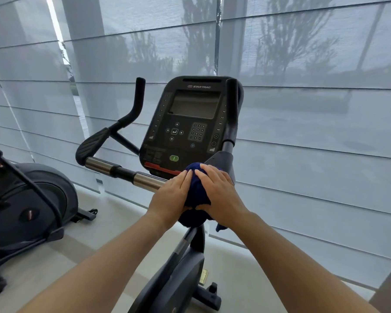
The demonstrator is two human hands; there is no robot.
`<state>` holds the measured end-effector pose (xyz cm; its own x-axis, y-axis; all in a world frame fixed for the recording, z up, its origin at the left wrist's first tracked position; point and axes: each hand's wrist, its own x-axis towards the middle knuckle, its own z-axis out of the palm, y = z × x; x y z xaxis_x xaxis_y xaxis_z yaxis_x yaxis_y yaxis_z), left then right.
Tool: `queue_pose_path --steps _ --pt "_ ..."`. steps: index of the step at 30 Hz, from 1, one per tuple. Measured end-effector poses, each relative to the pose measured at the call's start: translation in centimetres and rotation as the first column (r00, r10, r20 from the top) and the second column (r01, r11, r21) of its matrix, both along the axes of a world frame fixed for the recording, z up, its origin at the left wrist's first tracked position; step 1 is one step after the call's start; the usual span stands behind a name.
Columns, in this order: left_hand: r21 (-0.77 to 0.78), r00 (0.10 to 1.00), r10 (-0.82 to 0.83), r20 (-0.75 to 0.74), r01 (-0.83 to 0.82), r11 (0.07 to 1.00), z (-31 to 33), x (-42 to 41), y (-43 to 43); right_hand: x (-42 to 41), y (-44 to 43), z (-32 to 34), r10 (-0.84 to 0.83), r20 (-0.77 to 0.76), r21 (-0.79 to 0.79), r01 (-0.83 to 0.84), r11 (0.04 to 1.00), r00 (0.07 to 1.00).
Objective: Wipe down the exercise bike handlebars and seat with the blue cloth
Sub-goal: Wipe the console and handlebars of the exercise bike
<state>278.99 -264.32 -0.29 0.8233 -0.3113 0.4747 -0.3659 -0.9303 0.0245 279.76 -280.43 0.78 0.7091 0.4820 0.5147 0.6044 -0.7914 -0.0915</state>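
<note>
The cloth [195,192], dark blue and bunched, sits at the centre of the frame on the handlebar [122,171], just below the console [190,123]. A corner of it hangs down at the lower right. Our left hand [171,196] grasps the cloth from the left, fingers laid over its top. Our right hand [220,192] grasps it from the right in the same way, and the fingertips of both nearly meet on the cloth. The handlebar runs left from our hands as a chrome and black bar, then bends up into a black grip. The bike frame [178,267] drops towards the bottom of the picture. A second machine [27,199] stands at the left edge, and pale blinds [314,143] fill the background.
</note>
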Motion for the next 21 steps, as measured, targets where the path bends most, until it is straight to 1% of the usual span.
queue_pose_path --steps 2,4,7,9,11,14,16,19,20,21 --pt "0.014 1.000 -0.012 -0.013 0.012 1.000 0.2 -0.4 0.2 -0.2 -0.2 0.0 0.041 -0.013 0.030 -0.041 0.999 0.999" --pt "-0.006 0.999 -0.022 -0.039 0.022 1.000 0.5 -0.7 0.3 -0.6 -0.4 -0.2 0.084 -0.002 0.104 -0.083 0.991 0.996" --pt "-0.095 0.989 -0.068 -0.132 0.056 0.994 1.6 -0.9 1.3 -0.7 -0.9 -0.4 0.174 0.023 0.189 -0.175 0.966 0.984" --pt "-0.170 0.982 -0.108 -0.156 0.081 0.982 2.8 -0.9 2.0 -0.6 -1.4 -0.1 0.246 0.044 0.265 -0.249 0.932 0.968" --pt "-0.225 0.983 -0.143 -0.116 0.114 0.968 3.9 -0.9 2.2 -0.2 -2.1 0.3 0.303 0.078 0.326 -0.311 0.893 0.950" --pt "-0.207 0.983 -0.177 -0.048 0.164 0.965 5.0 -0.9 0.6 0.6 -3.0 1.1 0.310 0.134 0.378 -0.338 0.862 0.941" --pt "-0.218 0.985 -0.170 -0.006 0.165 0.962 5.4 -0.7 -1.1 1.4 -3.7 1.7 0.289 0.187 0.385 -0.340 0.858 0.939" --pt "-0.290 0.987 -0.098 0.126 0.131 0.948 5.9 0.0 -3.7 2.8 -4.8 3.3 0.240 0.274 0.363 -0.331 0.871 0.931" --pt "-0.317 0.985 -0.072 0.155 0.119 0.941 5.9 0.3 -4.5 3.5 -5.3 3.9 0.202 0.305 0.352 -0.307 0.884 0.931" --pt "-0.333 0.988 -0.060 0.146 0.106 0.937 5.9 0.7 -5.3 4.1 -5.8 4.2 0.144 0.328 0.339 -0.259 0.905 0.934"
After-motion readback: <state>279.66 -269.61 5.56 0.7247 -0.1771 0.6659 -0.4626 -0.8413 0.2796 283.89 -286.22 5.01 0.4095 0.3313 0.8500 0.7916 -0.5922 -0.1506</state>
